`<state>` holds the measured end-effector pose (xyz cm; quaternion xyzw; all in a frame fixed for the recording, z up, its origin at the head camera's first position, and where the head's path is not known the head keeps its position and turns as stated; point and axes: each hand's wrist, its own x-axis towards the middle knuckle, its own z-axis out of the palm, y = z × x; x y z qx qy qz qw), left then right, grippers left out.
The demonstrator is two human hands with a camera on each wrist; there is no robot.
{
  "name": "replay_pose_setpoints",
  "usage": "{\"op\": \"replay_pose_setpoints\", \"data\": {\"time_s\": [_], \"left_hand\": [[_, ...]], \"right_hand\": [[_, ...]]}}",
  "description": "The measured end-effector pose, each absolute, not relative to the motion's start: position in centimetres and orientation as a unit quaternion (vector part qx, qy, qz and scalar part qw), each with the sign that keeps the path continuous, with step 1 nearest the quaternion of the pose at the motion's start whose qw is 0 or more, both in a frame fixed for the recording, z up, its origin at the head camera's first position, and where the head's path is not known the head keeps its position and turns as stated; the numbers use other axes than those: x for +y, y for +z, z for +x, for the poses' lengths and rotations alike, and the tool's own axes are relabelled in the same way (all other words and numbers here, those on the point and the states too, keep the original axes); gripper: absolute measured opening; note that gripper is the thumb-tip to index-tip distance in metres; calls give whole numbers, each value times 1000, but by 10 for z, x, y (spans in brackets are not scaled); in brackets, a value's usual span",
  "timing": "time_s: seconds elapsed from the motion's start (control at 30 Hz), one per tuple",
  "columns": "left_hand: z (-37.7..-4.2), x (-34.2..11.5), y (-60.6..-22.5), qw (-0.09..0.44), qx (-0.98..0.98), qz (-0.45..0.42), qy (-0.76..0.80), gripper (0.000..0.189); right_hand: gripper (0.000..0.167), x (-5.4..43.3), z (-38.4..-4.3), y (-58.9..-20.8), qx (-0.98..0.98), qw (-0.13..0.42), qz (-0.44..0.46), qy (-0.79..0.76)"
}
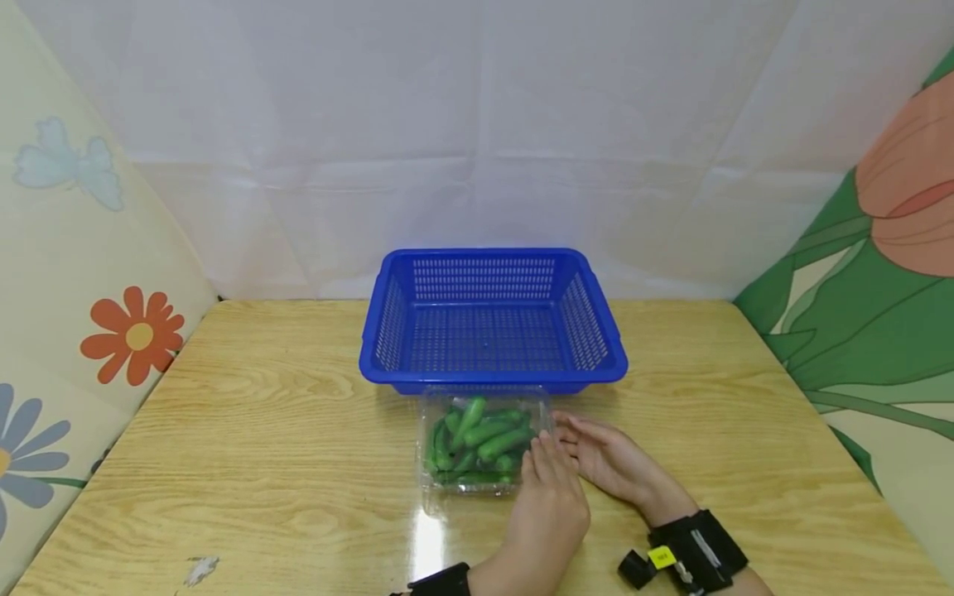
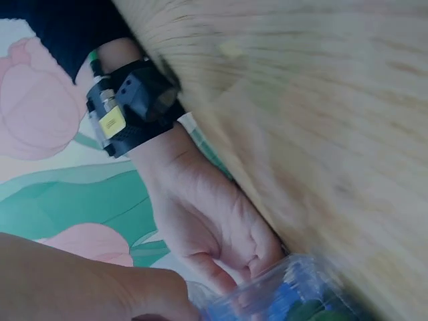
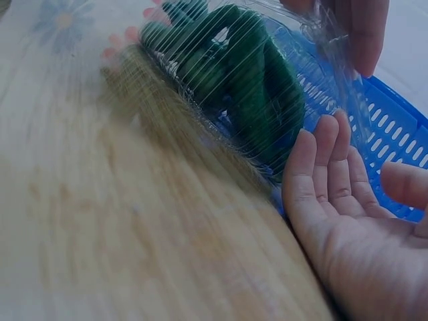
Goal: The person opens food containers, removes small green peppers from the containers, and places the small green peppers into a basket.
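Observation:
A clear plastic box (image 1: 440, 403) of green, finger-shaped vegetables (image 1: 484, 434) sits on the table, its far edge right at the blue basket. From the front, my left hand (image 1: 550, 497) reaches across to the box's right edge; in the right wrist view its fingers (image 3: 366, 33) pinch the plastic edge. My right hand (image 1: 614, 463) is at the right side of the box, palm turned up. Its fingers (image 3: 326, 150) are extended, with the tips against the clear plastic wall. In the left wrist view, the right hand (image 2: 207, 214) faces the left one across the box corner.
Behind the box stands a blue perforated plastic basket (image 1: 368, 364) with nothing in it. The wooden table (image 1: 283, 430) extends to both sides. A white sheet (image 1: 477, 124) hangs at the back, and flower-patterned panels (image 1: 879, 348) border the left and right.

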<state>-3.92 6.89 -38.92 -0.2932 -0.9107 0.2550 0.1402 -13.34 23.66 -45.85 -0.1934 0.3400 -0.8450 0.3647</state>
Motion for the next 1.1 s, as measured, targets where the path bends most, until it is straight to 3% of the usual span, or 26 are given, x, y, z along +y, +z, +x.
{"op": "replay_pose_setpoints", "data": {"time_s": [0.2,0.43,0.8,0.87,1.1], "left_hand": [[-40,65,-385,133,-925,-288,211,39],[-41,56,-384,167,-938,-271,135,39],[-43,32,-390,327,-912,-241,47,35],[-43,26,-387,329,-913,-237,43,34],[-47,-3,-374,255,-940,-227,23,35]], "right_hand": [[49,237,-133,-458,343,363,-188,-846],[49,238,-133,-457,341,363,-179,-848],[50,239,-133,-455,345,367,-168,-847],[48,239,-133,-454,347,366,-164,-848],[47,238,-132,-456,340,359,-163,-854]]}}
